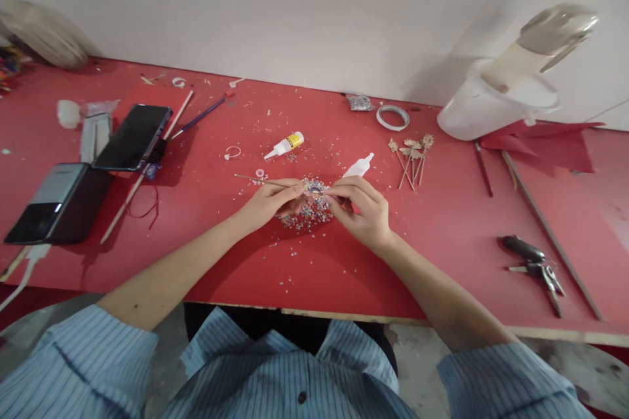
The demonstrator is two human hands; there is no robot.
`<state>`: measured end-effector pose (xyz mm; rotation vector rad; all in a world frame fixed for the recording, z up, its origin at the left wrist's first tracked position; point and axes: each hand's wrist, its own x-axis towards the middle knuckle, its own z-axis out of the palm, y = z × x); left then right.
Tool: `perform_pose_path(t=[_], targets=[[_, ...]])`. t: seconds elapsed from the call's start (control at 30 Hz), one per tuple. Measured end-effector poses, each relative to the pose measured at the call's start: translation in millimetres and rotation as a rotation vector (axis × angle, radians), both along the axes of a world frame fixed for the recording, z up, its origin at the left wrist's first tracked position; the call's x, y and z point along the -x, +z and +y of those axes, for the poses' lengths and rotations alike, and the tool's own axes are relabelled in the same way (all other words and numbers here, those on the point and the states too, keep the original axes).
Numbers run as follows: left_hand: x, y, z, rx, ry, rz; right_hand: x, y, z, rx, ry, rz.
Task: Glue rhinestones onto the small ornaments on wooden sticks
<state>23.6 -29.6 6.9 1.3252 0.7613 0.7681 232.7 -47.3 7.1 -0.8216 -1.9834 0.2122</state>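
My left hand (275,201) is closed in a pinch around a thin stick (250,178), whose free end points out to the left. Fingertips of my right hand (362,206) are pinched at the stick's other end, by a small shiny piece (315,191) too small to make out. Under both hands lies a loose heap of tiny glittering chips (307,215). Just beyond them are a small glue bottle with a yellow label (287,145) and a white nozzled bottle (360,165), partly behind my right hand.
Several sticks with leaf-like ornaments (413,152) lie right, near a tape roll (392,118). A white bucket (462,105) stands behind. Keys (538,270) and a long rod (553,236) lie farther right. Left are a phone (133,137), a black box-like device (63,203) and a paintbrush (204,114).
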Motion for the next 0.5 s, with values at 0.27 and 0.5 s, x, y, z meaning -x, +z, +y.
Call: perform_pose_path(t=[0.27, 0.5], targets=[[-1.2, 1.7, -0.4, 0.004, 0.01, 0.0, 1.1, 0.8, -1.1, 0.008, -0.003, -0.029], [-1.4, 1.1, -0.8, 0.038, 0.016, -0.021, 1.0, 2.8, -2.6, 0.067, -0.042, 0.046]])
